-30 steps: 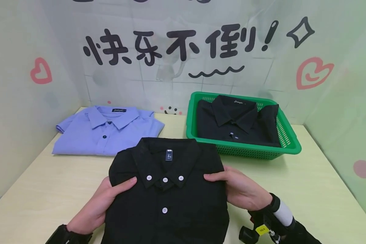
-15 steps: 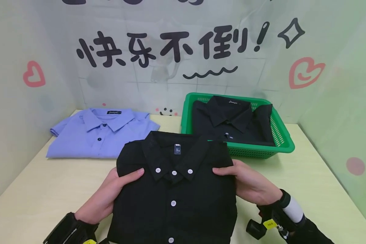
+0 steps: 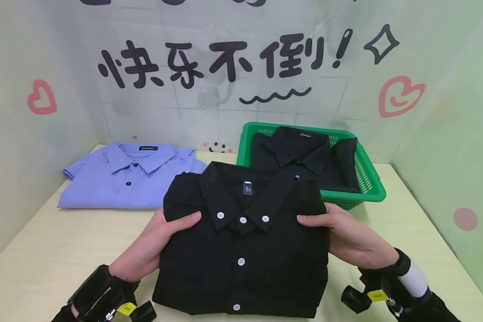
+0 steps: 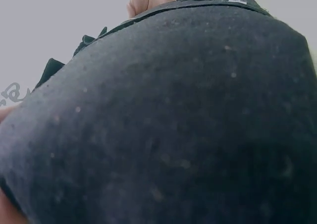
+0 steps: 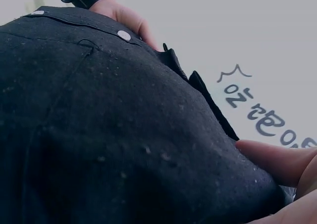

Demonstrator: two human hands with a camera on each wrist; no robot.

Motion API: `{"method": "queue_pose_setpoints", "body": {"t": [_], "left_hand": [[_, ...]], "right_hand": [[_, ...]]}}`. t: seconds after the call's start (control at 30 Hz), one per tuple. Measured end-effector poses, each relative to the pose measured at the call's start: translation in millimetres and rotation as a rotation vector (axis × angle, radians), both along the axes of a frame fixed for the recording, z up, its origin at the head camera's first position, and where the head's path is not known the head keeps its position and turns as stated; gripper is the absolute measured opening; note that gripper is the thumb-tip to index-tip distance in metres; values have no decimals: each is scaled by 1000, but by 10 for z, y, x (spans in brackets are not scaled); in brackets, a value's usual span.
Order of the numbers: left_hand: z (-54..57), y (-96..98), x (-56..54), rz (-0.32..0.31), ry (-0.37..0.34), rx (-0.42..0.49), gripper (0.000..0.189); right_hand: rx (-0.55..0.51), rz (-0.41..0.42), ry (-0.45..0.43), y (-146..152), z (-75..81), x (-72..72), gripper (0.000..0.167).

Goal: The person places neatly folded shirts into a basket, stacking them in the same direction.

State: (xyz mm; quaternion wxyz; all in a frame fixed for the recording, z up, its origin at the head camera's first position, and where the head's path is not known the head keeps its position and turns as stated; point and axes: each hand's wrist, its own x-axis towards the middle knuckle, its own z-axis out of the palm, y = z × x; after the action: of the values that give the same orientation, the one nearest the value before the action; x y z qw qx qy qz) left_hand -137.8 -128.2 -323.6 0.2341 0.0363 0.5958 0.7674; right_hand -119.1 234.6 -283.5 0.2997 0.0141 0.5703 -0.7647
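Note:
A folded black shirt [image 3: 281, 255] with white buttons and a small dark label inside its collar is held up in the middle of the head view. At its left edge my left hand [image 3: 154, 243] grips it, thumb on the front and fingers hidden behind. My right hand [image 3: 354, 237] pinches the opposite edge the same way, as the right wrist view also shows with the thumb [image 5: 277, 159] pressed on the cloth. Black fabric [image 4: 168, 115] fills most of the left wrist view. The shirt overlaps the front of the green basket in the head view.
Inside the green basket [image 3: 376, 190] at the back right lies another folded black shirt [image 3: 338, 165]. A folded blue shirt [image 3: 104, 183] rests on the pale table [image 3: 84, 237] at the back left. Printed sheets [image 3: 145, 120] stand behind and at both sides.
Both hands have carried the held black shirt up and to the right, so more of its lower edge shows and it covers part of the basket. The view has shifted slightly.

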Motion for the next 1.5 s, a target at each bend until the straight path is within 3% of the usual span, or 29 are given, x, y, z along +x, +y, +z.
{"method": "queue_pose_setpoints", "body": {"t": [0.23, 0.47, 0.73, 0.93, 1.13, 1.27, 1.4, 1.5], "left_hand": [[165, 48, -13, -31, 92, 11, 44], [250, 214, -160, -25, 121, 37, 48], [233, 561, -536, 28, 112, 19, 49], [283, 830, -855, 70, 153, -78, 41], [430, 1032, -1189, 81, 223, -243, 40], [530, 1143, -1391, 62, 245, -331, 41], [608, 1237, -1555, 39, 252, -370, 38], [655, 1301, -1649, 41, 247, -383, 39]], "right_hand": [[71, 8, 118, 104, 200, 12, 29], [97, -8, 166, 231, 283, -151, 28], [157, -75, 181, 467, 173, -517, 28], [236, -148, 141, 607, 136, -811, 27], [334, -178, 112, 753, 252, -1067, 39], [425, -183, 124, 844, 352, -1203, 58], [484, -213, 152, 916, 443, -1333, 72], [517, -239, 181, 949, 502, -1429, 73]]}}
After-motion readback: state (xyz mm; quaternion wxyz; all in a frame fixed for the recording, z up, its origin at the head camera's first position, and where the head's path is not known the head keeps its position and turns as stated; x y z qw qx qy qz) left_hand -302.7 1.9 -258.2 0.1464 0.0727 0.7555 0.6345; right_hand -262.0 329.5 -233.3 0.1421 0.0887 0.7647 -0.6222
